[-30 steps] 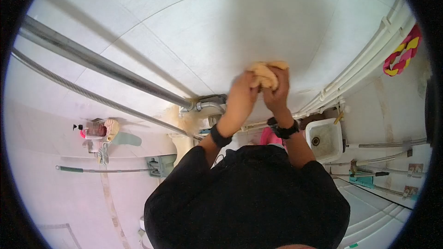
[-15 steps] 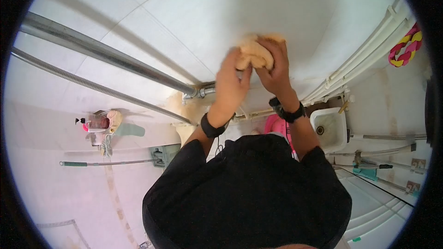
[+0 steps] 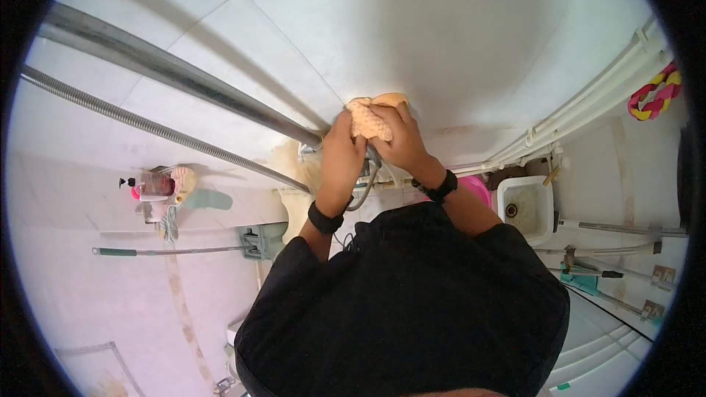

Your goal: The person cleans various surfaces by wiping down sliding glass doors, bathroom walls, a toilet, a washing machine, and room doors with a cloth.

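Note:
A bunched, pale orange cloth (image 3: 370, 119) with a nubbly texture is gripped between both my hands, in front of the white tiled wall (image 3: 456, 22). My left hand (image 3: 341, 148) pinches its left side, the thumb at the lower edge. On the right side, the fingers of my right hand (image 3: 401, 138) curl over the cloth, and a smoother flap sticks up behind them. Black bands circle both wrists. Just below the hands, a grey hose (image 3: 373, 180) hangs by the pipe fittings.
A thick metal pipe (image 3: 184, 77) and a ribbed flexible hose (image 3: 162, 125) slant in from the left. At right are white pipes (image 3: 581, 95), a white sink (image 3: 529, 209) and a pink basin (image 3: 474, 190). A shelf with a pump bottle (image 3: 156, 187) is at left, above a green-handled mop (image 3: 184, 252).
Both hands have moved down and left with the cloth, nearer the pipe's end. More of the cloth's nubbly face now shows, and the grey hose below has come into view.

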Demonstrator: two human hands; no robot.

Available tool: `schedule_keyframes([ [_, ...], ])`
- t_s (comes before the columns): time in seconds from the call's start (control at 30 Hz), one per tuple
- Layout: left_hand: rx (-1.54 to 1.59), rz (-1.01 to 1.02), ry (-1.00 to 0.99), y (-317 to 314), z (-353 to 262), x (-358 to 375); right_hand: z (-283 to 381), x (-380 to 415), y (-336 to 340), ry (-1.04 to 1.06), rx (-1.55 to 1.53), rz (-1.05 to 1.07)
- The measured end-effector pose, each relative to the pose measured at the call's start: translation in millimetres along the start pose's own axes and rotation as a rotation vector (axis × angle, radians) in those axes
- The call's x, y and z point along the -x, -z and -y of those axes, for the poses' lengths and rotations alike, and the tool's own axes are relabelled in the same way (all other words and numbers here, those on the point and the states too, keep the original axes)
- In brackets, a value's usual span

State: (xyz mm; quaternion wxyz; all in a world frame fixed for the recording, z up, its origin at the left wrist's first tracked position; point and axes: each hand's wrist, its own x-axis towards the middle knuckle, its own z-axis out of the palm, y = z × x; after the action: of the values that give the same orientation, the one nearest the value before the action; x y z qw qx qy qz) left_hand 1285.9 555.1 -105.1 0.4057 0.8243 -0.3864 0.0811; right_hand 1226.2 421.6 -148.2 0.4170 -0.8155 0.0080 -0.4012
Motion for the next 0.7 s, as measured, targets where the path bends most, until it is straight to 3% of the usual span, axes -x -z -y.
schedule_keyframes([
  [0.2, 0.149, 0.003, 0.149, 4, -31, -12, 3, -21, 32, 0.075, -0.01, 0.009],
  [0.3, 0.13, -0.152, -0.093, -23, -42, -30, 6, -46, 61, 0.239, 0.024, -0.256],
  [0.4, 0.299, -0.097, -0.19, -42, -86, -50, -4, -54, 93, 0.25, 0.014, -0.527],
  [0.5, 0.386, -0.008, -0.235, -73, -96, -47, -29, -34, 101, 0.108, -0.069, -0.714],
  [0.63, 0.258, 0.338, -0.093, -96, -68, -32, -75, 24, 72, -0.177, -0.234, -0.685],
  [0.7, 0.228, 0.343, -0.117, -123, -34, -20, -104, 53, 56, -0.25, -0.21, -0.626],
])
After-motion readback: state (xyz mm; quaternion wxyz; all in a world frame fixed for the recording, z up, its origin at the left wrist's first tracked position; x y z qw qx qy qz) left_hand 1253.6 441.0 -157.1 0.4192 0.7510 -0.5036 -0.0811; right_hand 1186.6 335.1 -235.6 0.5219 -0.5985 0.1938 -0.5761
